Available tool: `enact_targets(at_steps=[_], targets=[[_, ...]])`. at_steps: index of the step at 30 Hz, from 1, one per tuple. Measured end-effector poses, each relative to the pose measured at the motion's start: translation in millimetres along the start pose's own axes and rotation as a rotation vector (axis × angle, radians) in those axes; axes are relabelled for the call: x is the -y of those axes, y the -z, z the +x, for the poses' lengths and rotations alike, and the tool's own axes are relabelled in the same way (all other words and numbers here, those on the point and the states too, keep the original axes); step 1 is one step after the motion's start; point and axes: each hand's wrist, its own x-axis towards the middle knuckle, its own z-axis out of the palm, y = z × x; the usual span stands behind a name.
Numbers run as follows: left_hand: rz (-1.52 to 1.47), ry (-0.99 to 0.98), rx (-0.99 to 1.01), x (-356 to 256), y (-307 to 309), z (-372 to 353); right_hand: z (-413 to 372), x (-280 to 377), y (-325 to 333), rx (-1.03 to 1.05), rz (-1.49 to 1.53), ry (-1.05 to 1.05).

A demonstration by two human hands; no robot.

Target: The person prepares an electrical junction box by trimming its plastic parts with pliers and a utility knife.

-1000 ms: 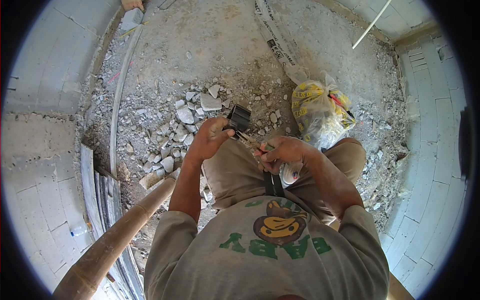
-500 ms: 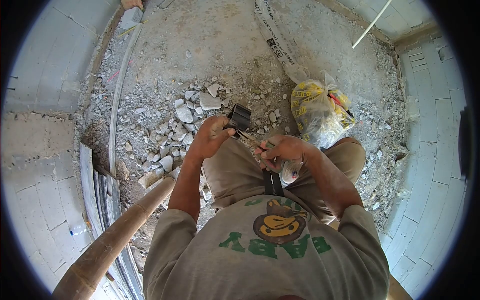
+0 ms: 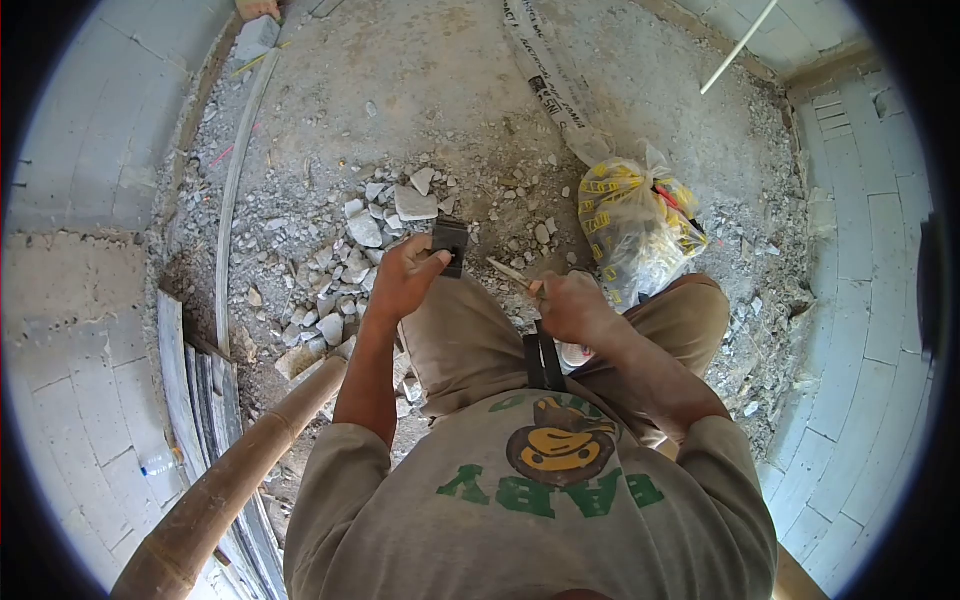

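Note:
My left hand [image 3: 405, 278] grips a dark rectangular box [image 3: 450, 240], its thumb pressed on the face turned up toward me. To the right, over my lap, my right hand [image 3: 577, 308] is closed round a tool [image 3: 512, 273], whose pale narrow end points up and left toward the box. A gap separates the tool from the box. The tool's handle is mostly hidden in my fingers, so its kind is unclear.
Broken stones [image 3: 365, 228] lie beyond my left hand. A clear bag with yellow-marked contents [image 3: 640, 220] rests beside my right knee. At the left are a bamboo pole [image 3: 235, 480] and metal strips [image 3: 205, 390]. Block walls [image 3: 870, 300] stand on both sides.
The box has turned so a flat face shows. My right hand has drawn its tool away from the box, and the tool's pale end is now exposed.

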Motion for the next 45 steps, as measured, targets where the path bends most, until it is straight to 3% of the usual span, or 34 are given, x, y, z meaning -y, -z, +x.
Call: enact_targets(at_steps=[5,7,8,9,11,12,13,16,21,27,31,34,37,45], targets=[[0.033,-0.038,-0.007,-3,-5,-2,7,9,6,0.118,0.267,0.026],[0.123,0.068,-0.036,-2,-7,-3,10,12,4,0.138,0.288,0.015],[0.127,0.069,-0.037,-2,-7,-4,12,13,3,0.299,0.58,-0.094],[0.246,-0.028,-0.08,-2,-9,-5,13,14,3,0.461,0.87,-0.204],[0.364,-0.127,-0.122,-1,-13,-6,12,18,2,0.487,0.991,-0.213],[0.451,-0.325,-0.236,0,-17,-7,11,19,2,0.514,1.11,-0.226],[0.536,-0.524,-0.35,2,-19,-7,11,19,1,0.513,1.109,-0.227],[0.578,-0.484,-0.248,5,-19,-9,15,19,0,0.471,1.124,-0.221],[0.651,-0.503,-0.275,-1,-21,-10,18,24,20,0.554,0.964,-0.173],[0.586,-0.466,-0.309,1,-21,-10,23,21,2,0.463,1.024,-0.146],[0.602,-0.461,-0.293,2,-21,-10,22,25,5,0.477,0.969,-0.182],[0.62,-0.451,-0.32,-4,-21,-13,25,22,2,0.516,1.088,-0.14],[0.624,-0.444,-0.316,-2,-21,-14,24,24,1,0.405,1.087,-0.197],[0.754,-0.538,-0.298,-7,-23,-15,32,33,37,0.547,0.725,-0.139]])
